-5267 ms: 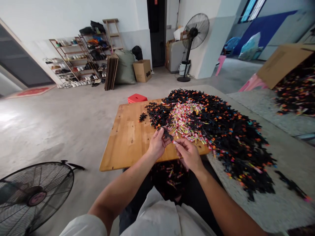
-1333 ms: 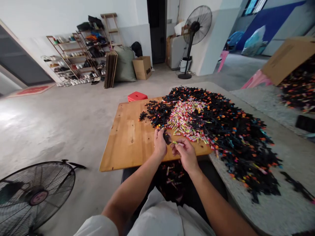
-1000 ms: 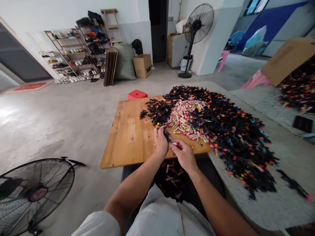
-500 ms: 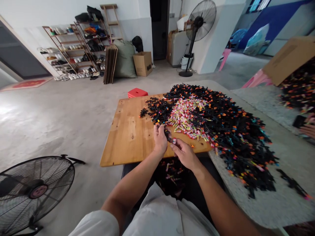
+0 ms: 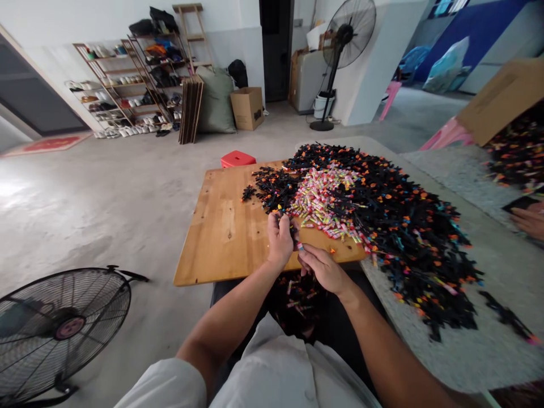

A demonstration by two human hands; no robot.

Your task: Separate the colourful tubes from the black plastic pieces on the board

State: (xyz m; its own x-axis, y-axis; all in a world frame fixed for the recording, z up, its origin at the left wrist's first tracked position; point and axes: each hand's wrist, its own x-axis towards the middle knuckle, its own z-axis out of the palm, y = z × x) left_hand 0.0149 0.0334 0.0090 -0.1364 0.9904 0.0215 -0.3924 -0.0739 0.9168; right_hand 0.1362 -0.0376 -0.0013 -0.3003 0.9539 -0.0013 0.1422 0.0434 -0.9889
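Over the front edge of the wooden board [image 5: 212, 226], my left hand [image 5: 279, 242] is closed around a small black toy gun [image 5: 293, 229] with a yellow and orange tip. My right hand [image 5: 325, 269] pinches a small pink-and-white candy tube [image 5: 300, 246] at the toy gun's near end. Whether the tube sits inside the toy gun is hidden by my fingers. Just beyond my hands lies a heap of pink and yellow candy tubes [image 5: 325, 195]. A large pile of black toy guns [image 5: 395, 238] with orange parts surrounds it on the far and right sides.
A grey stone-look table [image 5: 501, 340] adjoins the board on the right, with a single toy gun [image 5: 508, 317] on it. Another person's hand [image 5: 529, 218] shows at the right edge. A floor fan [image 5: 68, 326] stands at left, a red stool [image 5: 238, 158] behind the board.
Both hands have shifted slightly; the toy gun and tube stay between them. At the right edge, the other person's hand and the dark thing by it have moved a little.
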